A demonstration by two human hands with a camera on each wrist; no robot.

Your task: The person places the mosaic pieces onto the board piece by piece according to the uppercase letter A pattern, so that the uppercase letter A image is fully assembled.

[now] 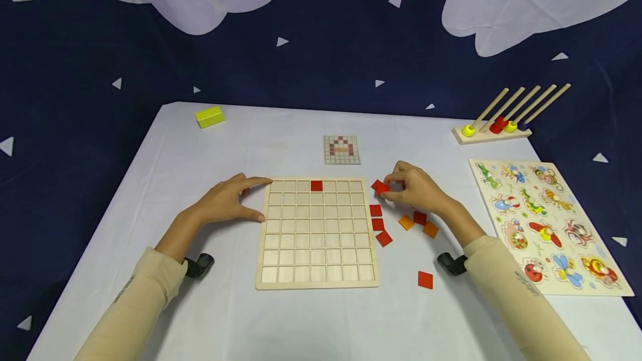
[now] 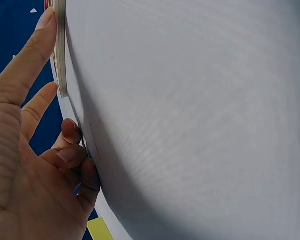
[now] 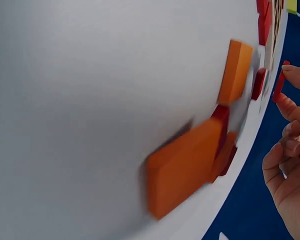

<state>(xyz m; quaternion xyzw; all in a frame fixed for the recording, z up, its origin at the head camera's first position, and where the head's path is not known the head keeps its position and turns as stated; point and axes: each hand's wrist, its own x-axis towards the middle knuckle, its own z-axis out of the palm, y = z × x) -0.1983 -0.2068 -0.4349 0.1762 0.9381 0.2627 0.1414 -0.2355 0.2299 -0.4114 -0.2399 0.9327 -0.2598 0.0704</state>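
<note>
My left hand (image 1: 223, 199) rests at the left side of a wooden grid board (image 1: 317, 288), index fingertip at its far left corner and thumb lower on the edge. One red square tile (image 1: 316, 185) sits in a cell of the far row. Right of the board, my right hand (image 1: 420, 189) pinches a red tile (image 3: 280, 82) between thumb and index finger, beside another red tile (image 1: 376, 184). Several red tiles (image 1: 378, 224) lie along the board's right edge. Near my right wrist are two orange tiles (image 1: 429, 229) and a dark red one (image 1: 420, 218).
A small pattern card (image 1: 342, 161) with a pixel letter A lies behind the board. A yellow block (image 1: 209, 117) is at the back left. At the right are a peg stand with beads (image 1: 491, 136) and an insect puzzle board (image 1: 546, 227). One red tile (image 1: 425, 280) lies nearer the front.
</note>
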